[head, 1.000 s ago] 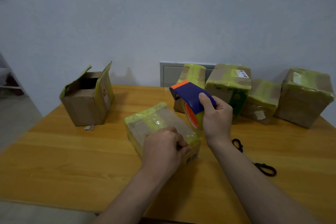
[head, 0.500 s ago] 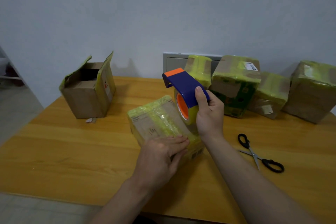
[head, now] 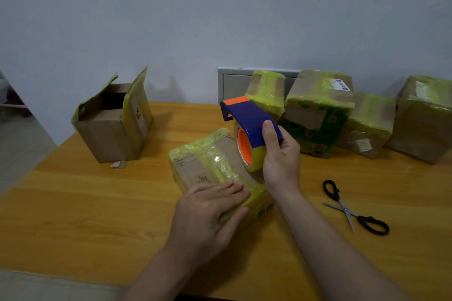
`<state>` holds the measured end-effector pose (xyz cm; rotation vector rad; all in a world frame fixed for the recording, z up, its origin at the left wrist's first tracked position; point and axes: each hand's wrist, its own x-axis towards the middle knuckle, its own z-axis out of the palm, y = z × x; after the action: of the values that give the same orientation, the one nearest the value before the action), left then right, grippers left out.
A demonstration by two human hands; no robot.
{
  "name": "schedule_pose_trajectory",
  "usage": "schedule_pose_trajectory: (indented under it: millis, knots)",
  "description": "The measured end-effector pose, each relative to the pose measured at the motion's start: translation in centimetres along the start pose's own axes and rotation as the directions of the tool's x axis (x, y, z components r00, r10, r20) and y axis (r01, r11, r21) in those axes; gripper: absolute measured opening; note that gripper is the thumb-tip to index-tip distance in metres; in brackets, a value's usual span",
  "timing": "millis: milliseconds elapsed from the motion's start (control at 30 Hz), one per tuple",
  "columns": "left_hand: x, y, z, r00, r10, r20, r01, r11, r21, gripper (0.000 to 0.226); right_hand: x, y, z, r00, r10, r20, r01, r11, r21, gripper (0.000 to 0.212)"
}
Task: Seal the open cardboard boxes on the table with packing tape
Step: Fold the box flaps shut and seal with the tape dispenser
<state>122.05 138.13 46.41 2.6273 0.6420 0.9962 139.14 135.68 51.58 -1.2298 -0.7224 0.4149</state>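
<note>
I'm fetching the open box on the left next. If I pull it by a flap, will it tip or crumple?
The flaps of the open box look creased and ragged, so one would probably bend rather than drag it. Pulled that high, it might tip. Pushed low, it would likely slide on the smooth table.

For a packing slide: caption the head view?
Left hand presses flat on a taped box while the right hand grips the tape dispenser over it; an open box stands nearby.
</note>
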Motion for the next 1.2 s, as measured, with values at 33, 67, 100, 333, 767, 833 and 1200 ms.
schedule_pose_trajectory:
  millis: [33,67,100,333,767,833,1200]
  knots:
    - [0.3,-0.2,-0.7,0.997,-0.045,0.061,0.045,0.999,0.003,0.050,0.1,0.0,0.0,1.000,0.001,0.001,-0.001,1.000,0.000,0.045]
    - [0.7,-0.5,-1.3,0.987,-0.090,0.137,0.084,0.995,0.046,0.066,0.1,0.0,0.1,1.000,0.002,0.001,-0.002,1.000,-0.002,0.048]
    - [0.9,-0.7,-1.7,0.968,-0.131,0.213,0.107,0.987,0.120,0.080,0.1,0.0,0.1,1.000,0.005,-0.001,-0.005,1.000,-0.005,0.049]
    - [2.7,-0.6,-3.6,0.895,-0.186,0.405,0.068,0.955,0.288,0.099,0.1,0.1,0.1,0.999,0.046,-0.012,-0.046,0.999,-0.023,0.031]
    - [7.4,-4.4,-3.6,0.906,-0.283,0.315,0.170,0.925,0.341,0.091,-0.2,0.1,0.0,1.000,0.018,0.014,-0.017,0.999,-0.041,0.043]
    - [7.7,-5.4,-3.0,0.860,-0.352,0.371,0.191,0.894,0.406,0.097,-0.1,0.2,0.0,1.000,0.025,0.004,-0.025,0.999,-0.026,0.043]
    - [7.9,-7.5,-2.6,0.841,-0.359,0.405,0.187,0.895,0.405,0.114,-0.2,0.2,-0.1,1.000,0.008,0.001,-0.008,1.000,-0.020,0.042]
